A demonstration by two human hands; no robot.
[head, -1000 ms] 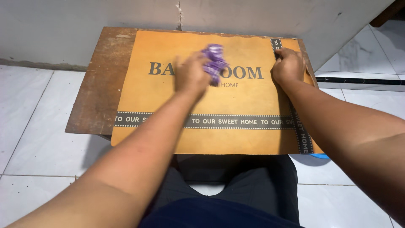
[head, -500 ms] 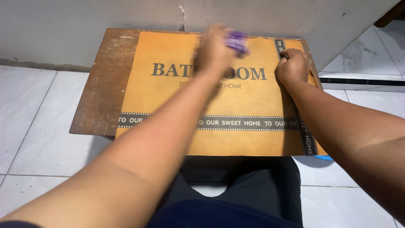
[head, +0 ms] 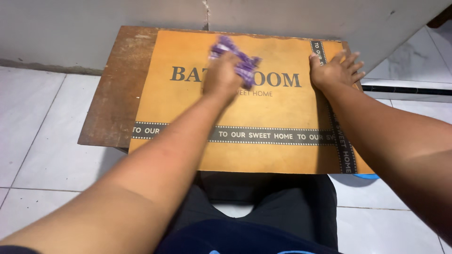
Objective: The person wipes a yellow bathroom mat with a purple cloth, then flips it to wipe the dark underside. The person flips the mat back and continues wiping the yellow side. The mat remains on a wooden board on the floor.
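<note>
An orange mat (head: 278,113) with dark lettering and dark film-strip bands lies on a low brown wooden board (head: 115,94). My left hand (head: 222,77) is closed around a crumpled purple cloth (head: 241,61) and presses it on the mat's upper middle. My right hand (head: 333,70) lies flat on the mat's upper right corner with its fingers spread, holding nothing.
A grey wall (head: 117,14) runs right behind the board. White floor tiles (head: 42,127) surround it. My dark-trousered legs (head: 263,207) sit under the mat's near edge. A bit of something blue (head: 366,176) shows under the mat's lower right corner.
My left hand swept the purple cloth up toward the mat's far edge, then back down and left. My right hand went from curled fingers to flat with fingers spread.
</note>
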